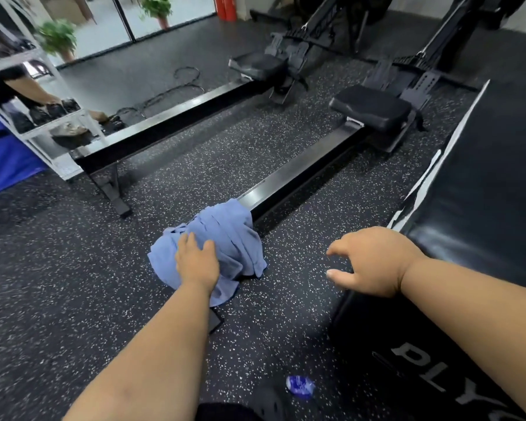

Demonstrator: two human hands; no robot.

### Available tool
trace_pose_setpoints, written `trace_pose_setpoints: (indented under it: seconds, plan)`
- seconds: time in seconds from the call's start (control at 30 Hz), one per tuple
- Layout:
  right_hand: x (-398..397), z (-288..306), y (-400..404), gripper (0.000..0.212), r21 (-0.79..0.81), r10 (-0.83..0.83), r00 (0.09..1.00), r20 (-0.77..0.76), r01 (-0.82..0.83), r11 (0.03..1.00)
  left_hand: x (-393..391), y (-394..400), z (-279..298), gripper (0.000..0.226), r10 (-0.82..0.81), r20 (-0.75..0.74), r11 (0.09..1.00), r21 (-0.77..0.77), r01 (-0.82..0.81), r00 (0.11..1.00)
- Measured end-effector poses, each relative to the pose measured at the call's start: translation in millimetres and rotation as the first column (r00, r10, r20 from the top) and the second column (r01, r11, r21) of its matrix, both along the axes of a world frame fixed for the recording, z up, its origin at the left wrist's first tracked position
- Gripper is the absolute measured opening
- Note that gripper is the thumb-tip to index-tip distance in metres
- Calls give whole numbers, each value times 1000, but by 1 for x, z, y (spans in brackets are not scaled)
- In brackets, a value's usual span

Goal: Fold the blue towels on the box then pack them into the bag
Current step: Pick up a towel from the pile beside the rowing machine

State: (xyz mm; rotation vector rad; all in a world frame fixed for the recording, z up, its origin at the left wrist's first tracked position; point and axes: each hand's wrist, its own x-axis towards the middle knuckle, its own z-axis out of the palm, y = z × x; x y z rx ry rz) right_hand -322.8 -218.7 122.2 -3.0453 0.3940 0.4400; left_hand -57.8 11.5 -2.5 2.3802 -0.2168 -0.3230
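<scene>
left hand point(196, 262) lies on the crumpled blue towels point(225, 235), fingers curled into the cloth, gripping it. towels heaped on the near end of a rowing machine rail point(298, 171), draping to the speckled floor point(73, 268). right hand point(368, 262) hovers beside the black box point(483, 208), fingers loosely bent, holding nothing.

Rowing machines point(286, 174), potted plants point(57, 38)
</scene>
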Motion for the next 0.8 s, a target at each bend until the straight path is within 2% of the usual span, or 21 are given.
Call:
trace_pose_setpoints:
  seconds: [0.1, 0.23, 0.3, 0.37, 0.43, 0.5, 0.6, 0.73, 0.8]
  plan:
    - [-2, 5, 2, 69, 4, -10, 1000, -3, 10, 1000, -17, 0, 37, 62, -90, 50, 981, -169, 97, 995]
    - [-9, 19, 10, 71, 44, -51, 998, 22, 50, 998, -45, 16, 88, 60, -266, 228, 933, -182, 309, 937]
    - [-16, 23, 15, 74, 102, -118, 990, 75, 110, 989, -67, 27, 123, 57, -292, 267, 882, -296, 366, 919]
    - [-25, 30, 24, 77, 199, -229, 962, 149, 198, 960, -91, 36, 165, 58, -313, 252, 795, -458, 398, 916]
    - [-36, 40, 40, 81, 347, -348, 911, 221, 260, 901, -112, 45, 203, 51, -348, 163, 668, -648, 366, 923]
    - [-51, 55, 64, 82, 482, -442, 857, 264, 279, 830, -137, 52, 239, 59, -388, 51, 519, -813, 263, 920]
    - [-62, 74, 100, 88, 614, -484, 817, 315, 213, 760, -166, 51, 276, 58, -447, -57, 360, -925, 121, 893]
    - [-88, 105, 135, 99, 687, -540, 751, 379, 163, 708, -215, 53, 319, 65, -549, -26, 288, -944, 160, 836]
    - [-102, 122, 146, 90, 673, -559, 707, 433, 159, 722, -239, 56, 334, 67, -588, 7, 268, -942, 202, 809]
